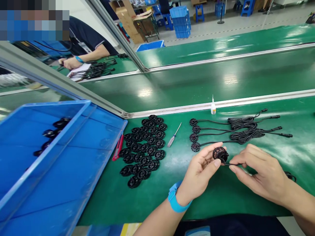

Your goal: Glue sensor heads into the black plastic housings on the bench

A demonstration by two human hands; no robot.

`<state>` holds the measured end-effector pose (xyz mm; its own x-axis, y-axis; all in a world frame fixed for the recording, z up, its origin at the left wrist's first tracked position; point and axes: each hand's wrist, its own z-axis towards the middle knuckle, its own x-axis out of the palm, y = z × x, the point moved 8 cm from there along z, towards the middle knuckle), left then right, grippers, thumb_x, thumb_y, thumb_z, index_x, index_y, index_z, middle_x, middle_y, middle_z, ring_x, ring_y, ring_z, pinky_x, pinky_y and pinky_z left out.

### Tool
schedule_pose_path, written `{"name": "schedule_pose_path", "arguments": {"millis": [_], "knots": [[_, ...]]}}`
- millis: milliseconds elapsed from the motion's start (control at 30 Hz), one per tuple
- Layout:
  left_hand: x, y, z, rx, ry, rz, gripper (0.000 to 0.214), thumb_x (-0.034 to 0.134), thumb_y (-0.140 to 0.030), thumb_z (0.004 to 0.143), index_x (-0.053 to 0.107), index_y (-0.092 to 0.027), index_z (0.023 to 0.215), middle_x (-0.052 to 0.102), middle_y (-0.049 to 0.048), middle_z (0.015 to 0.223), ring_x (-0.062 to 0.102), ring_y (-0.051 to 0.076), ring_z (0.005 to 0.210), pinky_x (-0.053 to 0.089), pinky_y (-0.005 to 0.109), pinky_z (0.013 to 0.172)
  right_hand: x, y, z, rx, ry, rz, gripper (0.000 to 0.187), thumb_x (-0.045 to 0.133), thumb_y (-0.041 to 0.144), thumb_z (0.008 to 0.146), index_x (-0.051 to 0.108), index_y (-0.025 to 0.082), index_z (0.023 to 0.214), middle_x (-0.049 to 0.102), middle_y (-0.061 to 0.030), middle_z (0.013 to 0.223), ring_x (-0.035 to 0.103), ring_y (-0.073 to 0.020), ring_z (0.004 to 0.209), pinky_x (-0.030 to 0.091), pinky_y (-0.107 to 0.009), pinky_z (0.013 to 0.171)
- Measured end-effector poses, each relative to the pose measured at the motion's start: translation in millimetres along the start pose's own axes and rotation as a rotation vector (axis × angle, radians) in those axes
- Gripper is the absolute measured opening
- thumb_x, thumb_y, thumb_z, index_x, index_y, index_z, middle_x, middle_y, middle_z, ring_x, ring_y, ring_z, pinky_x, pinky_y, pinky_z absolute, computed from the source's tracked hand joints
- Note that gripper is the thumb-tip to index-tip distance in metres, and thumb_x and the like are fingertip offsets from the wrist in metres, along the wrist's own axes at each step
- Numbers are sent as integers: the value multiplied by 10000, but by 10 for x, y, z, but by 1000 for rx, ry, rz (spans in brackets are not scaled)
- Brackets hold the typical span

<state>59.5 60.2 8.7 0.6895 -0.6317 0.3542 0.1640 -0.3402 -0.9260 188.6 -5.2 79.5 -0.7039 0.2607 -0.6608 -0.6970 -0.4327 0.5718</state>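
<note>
Closest to me, my left hand (200, 170) pinches a black disc (220, 153) between thumb and fingertips, lifted just above the green bench (221, 196). My right hand (263, 173) is closed on the thin cable (233, 164) where it meets the disc's edge, so the two hands sit nearly together on this one piece. I can't tell whether the cable is seated. Just beyond, four wired discs (194, 134) lie in a neat column with their bundled leads (246, 129) trailing right, and I judge those finished. To their left a screwdriver (174, 135) lies on the bench, then a pile of loose discs (144, 149), far more than the four wired, so I'd say most of the work remains. A blue bin (73, 157) at far left holds a few dark parts. A small glue bottle (213, 107) stands by the rail, and farther back a co-worker's hand (70, 62) rests by another heap of cables.
</note>
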Motion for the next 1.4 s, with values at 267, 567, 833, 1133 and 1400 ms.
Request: {"name": "schedule_pose_path", "arguments": {"millis": [267,567,833,1133,1400], "knots": [[24,21,-34,51,28,60,537,679,-294,965,522,-322,1479,743,87,1270,672,244,1208,529,353,1010,28,-28,-9,17,7,-10,27,627,165,964,633,189,974,621,8,791,524,-110,698,448,-259,641],[78,45,1,-62,140,-131,459,722,-274,928,637,-300,1379,701,107,1314,666,140,847,543,277,790,-17,41,-34,-112,-27,-186,159,670,181,939,655,203,1096,590,27,696,478,-125,608,397,-286,574],[83,118,0,-141,181,-248,381,729,-459,911,659,-235,1211,635,1,844,666,119,740,493,246,706,-18,141,-81,-233,-9,-180,435,693,98,909,592,156,1328,549,64,607,417,-115,537,374,-307,557],[82,137,-25,-180,170,-218,413,712,-507,909,689,-211,1196,639,21,877,647,123,742,488,256,705,-19,160,-117,-306,-6,-236,594,736,127,880,541,190,1437,677,26,682,485,-131,566,374,-327,533],[51,81,13,-73,117,-195,363,726,-466,908,708,-222,1176,642,32,917,587,132,788,483,251,733,74,104,-110,-185,-1,-208,471,768,196,871,600,175,1310,715,15,772,551,-124,598,458,-320,603]]}}
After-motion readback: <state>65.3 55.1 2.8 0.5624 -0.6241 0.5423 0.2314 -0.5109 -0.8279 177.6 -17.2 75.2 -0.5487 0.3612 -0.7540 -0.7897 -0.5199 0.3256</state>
